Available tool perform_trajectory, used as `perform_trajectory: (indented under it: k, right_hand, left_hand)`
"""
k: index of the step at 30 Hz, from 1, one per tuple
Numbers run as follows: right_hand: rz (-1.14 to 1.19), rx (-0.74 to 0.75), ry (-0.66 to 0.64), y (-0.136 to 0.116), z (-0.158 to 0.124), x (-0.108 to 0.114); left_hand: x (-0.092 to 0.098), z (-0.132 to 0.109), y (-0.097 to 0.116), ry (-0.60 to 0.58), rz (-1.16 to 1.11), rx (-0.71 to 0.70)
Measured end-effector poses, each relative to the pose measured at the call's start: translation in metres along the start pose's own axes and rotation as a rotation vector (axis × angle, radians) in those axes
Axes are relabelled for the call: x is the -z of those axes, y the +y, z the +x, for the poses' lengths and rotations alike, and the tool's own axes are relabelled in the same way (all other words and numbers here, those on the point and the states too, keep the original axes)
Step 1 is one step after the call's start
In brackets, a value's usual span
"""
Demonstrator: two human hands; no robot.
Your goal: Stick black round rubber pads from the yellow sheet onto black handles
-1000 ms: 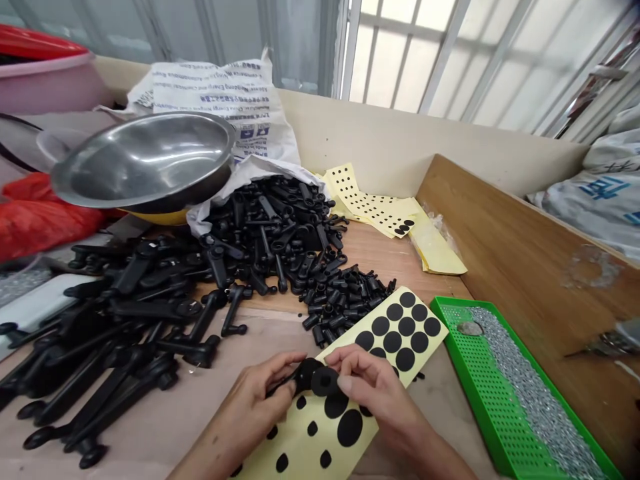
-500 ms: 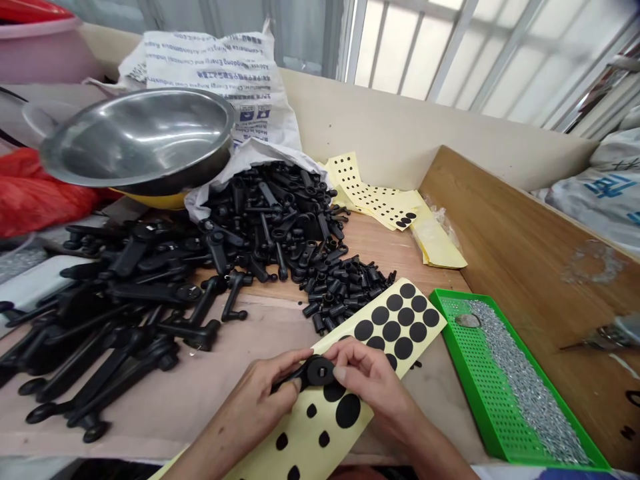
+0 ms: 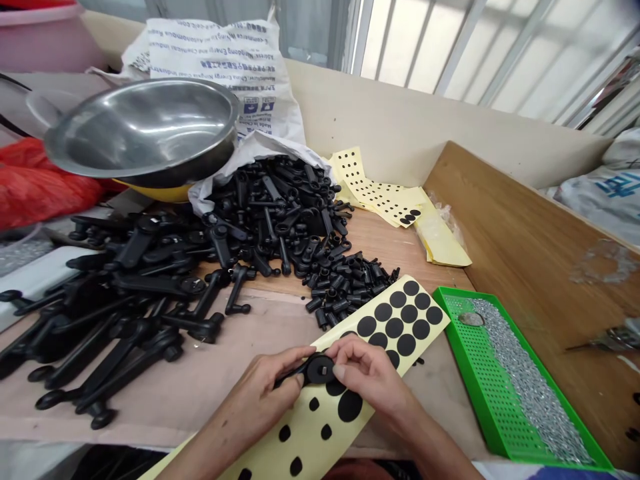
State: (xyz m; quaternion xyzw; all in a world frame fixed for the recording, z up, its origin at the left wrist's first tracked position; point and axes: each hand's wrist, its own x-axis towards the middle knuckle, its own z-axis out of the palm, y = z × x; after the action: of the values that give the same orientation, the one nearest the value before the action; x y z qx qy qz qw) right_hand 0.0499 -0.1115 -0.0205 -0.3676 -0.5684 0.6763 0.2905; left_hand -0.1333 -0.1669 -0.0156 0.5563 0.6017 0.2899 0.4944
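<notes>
— So, what does the left hand (image 3: 263,388) have between its fingers (image 3: 290,391)?

— One black crank handle (image 3: 320,370). They are closed on its arm, thumb on the near side, forefinger along the far side, and its round end points toward the right hand (image 3: 374,377).

— And that one?

— Bent fingers, thumb and forefinger close together at the edge of the round end. Whether they pinch anything, I can't tell.

— Which way is the round face turned?

— Up, with a small light fitting in its middle. It sits over a long yellow sheet (image 3: 310,430); I can't tell if they touch.

— What's on the sheet?

— Large black discs (image 3: 394,327) in rows at the far end, smaller black spots nearer. It runs slantwise below both hands.

— Beyond that?

— Short black tubes (image 3: 345,287), heaped on the bench (image 3: 385,247) just past the sheet. Behind them, black cranks (image 3: 280,220) spill from a white printed sack (image 3: 225,43); more lie loose to the left.

— And on the right?

— A green tray (image 3: 493,400), holding small silvery pieces (image 3: 530,380) along its right side. Farther back, folded yellow paper (image 3: 443,240) lies beside a brown board (image 3: 530,227).

— Far left?

— A shiny metal basin (image 3: 145,127), near a red plastic bag (image 3: 45,190).
</notes>
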Motion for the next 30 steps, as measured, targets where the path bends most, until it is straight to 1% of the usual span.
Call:
perform_trajectory:
  k: [6,12,15,19,23,27,30]
  right_hand:
    - [-0.012,0.008,0.006,0.0011,0.0008,-0.0001]
    - [-0.021,0.022,0.011,0.0031,0.0017,0.0004]
    - [-0.018,0.031,0.015,0.0055,0.0022,0.0002]
    - [-0.030,0.031,0.012,0.0077,0.0023,0.0000]
    - [-0.037,0.045,0.005,0.0079,0.0023,0.0001]
    - [-0.035,0.045,0.006,0.0070,0.0023,-0.0002]
    - [-0.024,0.023,-0.007,0.0056,0.0021,-0.0007]
  left_hand:
    - [-0.0004,-0.0016,0.0017,0.007,-0.007,-0.021]
    - [-0.0014,-0.0038,0.0012,0.018,0.042,0.023]
    - [-0.0025,-0.0029,-0.0010,0.030,0.068,0.019]
    - [-0.0035,-0.0021,-0.0027,0.029,0.048,0.008]
    - [-0.0035,-0.0024,0.0013,0.028,0.037,0.007]
    - [-0.0037,-0.0030,0.0038,0.036,-0.021,0.055]
    - [-0.0037,-0.0026,0.0024,0.017,-0.093,0.108]
